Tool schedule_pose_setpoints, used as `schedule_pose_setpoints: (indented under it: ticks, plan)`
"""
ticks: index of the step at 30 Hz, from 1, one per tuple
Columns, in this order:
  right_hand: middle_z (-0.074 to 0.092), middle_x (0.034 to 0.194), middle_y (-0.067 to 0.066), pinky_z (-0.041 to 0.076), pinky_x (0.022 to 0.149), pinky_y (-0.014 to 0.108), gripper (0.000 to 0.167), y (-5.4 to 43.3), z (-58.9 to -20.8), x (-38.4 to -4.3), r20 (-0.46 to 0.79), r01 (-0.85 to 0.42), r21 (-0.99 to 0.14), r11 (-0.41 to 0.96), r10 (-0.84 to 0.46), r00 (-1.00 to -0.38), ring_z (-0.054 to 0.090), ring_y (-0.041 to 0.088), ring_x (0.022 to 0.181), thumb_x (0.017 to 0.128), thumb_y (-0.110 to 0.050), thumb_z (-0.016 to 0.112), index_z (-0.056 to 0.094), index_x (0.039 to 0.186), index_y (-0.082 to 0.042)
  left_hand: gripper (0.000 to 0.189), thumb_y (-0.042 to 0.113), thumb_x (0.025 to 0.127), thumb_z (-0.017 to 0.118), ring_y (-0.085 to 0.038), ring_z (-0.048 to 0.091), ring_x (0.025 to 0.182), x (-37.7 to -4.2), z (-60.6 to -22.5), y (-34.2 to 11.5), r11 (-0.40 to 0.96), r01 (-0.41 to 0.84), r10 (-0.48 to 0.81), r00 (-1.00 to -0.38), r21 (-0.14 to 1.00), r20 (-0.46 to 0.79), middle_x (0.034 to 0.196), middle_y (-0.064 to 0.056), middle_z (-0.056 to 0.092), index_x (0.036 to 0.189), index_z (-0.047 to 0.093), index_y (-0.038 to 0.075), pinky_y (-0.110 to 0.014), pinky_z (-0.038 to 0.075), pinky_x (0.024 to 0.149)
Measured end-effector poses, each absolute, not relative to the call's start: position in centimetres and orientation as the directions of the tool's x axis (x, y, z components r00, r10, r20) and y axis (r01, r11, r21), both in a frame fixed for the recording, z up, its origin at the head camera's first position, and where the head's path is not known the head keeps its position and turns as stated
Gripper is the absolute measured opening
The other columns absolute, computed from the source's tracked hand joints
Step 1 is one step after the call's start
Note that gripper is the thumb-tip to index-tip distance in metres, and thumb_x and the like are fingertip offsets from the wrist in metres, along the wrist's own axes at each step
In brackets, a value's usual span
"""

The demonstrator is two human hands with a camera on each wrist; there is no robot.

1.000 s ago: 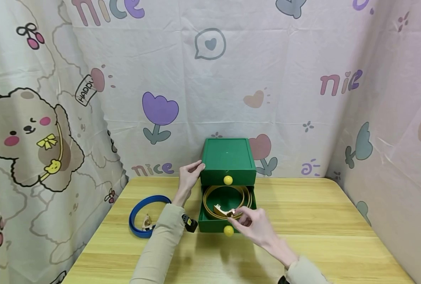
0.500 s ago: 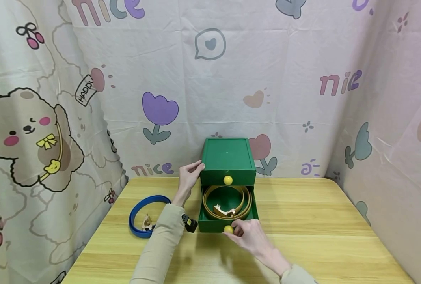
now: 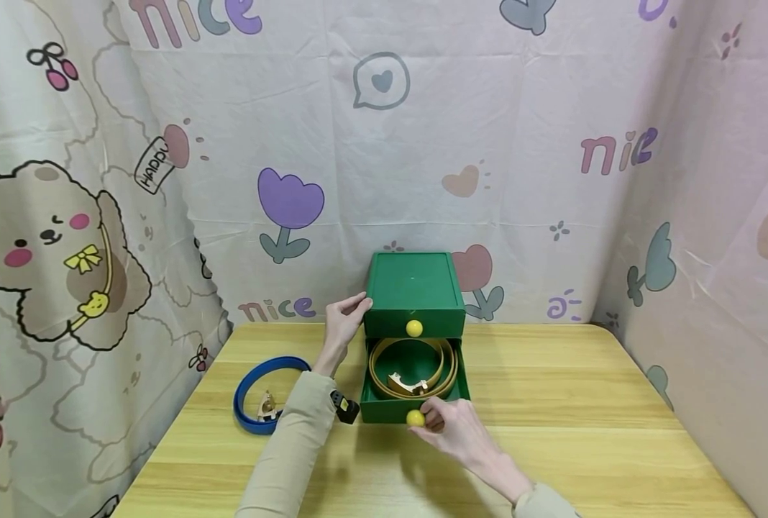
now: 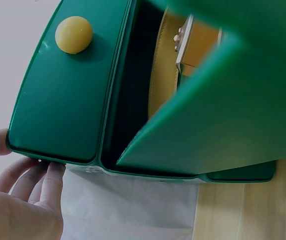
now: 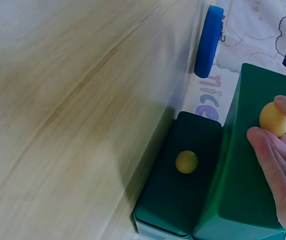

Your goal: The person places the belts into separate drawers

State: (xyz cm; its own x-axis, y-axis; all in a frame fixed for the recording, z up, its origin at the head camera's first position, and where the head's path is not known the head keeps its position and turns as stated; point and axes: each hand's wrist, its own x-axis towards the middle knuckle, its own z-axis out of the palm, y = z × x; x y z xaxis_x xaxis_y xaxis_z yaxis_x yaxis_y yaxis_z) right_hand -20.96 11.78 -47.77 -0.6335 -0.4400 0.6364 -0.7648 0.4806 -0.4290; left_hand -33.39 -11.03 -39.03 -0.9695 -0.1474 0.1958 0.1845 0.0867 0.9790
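My left hand (image 3: 344,324) holds the upper left corner of a green drawer cabinet (image 3: 415,279), thumb at the top edge and fingers against the side. Below the top drawer, another drawer (image 3: 390,413) is pulled out. Inside it lies a coiled tan belt (image 3: 451,363) with a gold buckle (image 3: 407,385). With thumb and fingers, my right hand (image 3: 458,435) pinches that drawer's round yellow knob (image 5: 274,120). The left wrist view shows the tan belt (image 4: 162,70) partly hidden behind the drawer front (image 4: 232,115).
A coiled blue belt (image 3: 247,416) with a gold buckle (image 3: 267,407) lies on the wooden table (image 3: 572,403), left of the cabinet, partly behind my left sleeve. A bottom drawer (image 5: 172,200) sits beneath the pulled-out one. A printed curtain (image 3: 416,165) hangs close behind.
My right hand has left the tan belt's buckle and moved down to the drawer's yellow knob, where it now stays. The left hand keeps its place; the drawer stays pulled out.
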Motion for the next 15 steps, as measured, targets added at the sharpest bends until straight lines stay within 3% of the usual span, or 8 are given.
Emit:
schedule_pose_setpoints:
  ticks: [9,15]
  plan:
    - [0.076,0.074,0.005,0.055,0.059,0.014,0.023,11.69,-47.75,-20.98,0.618,-0.716,-0.468,0.518,-0.387,-0.685,0.069,0.006,0.063,0.073,-0.006,0.088,0.068,0.085,-0.005,0.037,0.019,0.097,0.068,-0.032,0.065,0.122,-33.31,-38.95,-11.06,0.078,0.19,-0.146,-0.969,0.979,0.2,0.133,-0.019,0.067,0.131,0.067,0.004,-0.044,0.052,0.104]
    - [0.075,0.073,0.005,0.055,0.058,0.014,0.022,11.53,-47.78,-21.35,0.621,-0.703,-0.489,0.516,-0.36,-0.696,0.07,0.006,0.062,0.074,-0.006,0.087,0.067,0.084,-0.006,0.035,0.019,0.097,0.068,-0.028,0.067,0.118,-33.25,-38.86,-11.13,0.09,0.186,-0.153,-0.968,0.978,0.198,0.129,-0.018,0.069,0.129,0.069,0.005,-0.033,0.056,0.097]
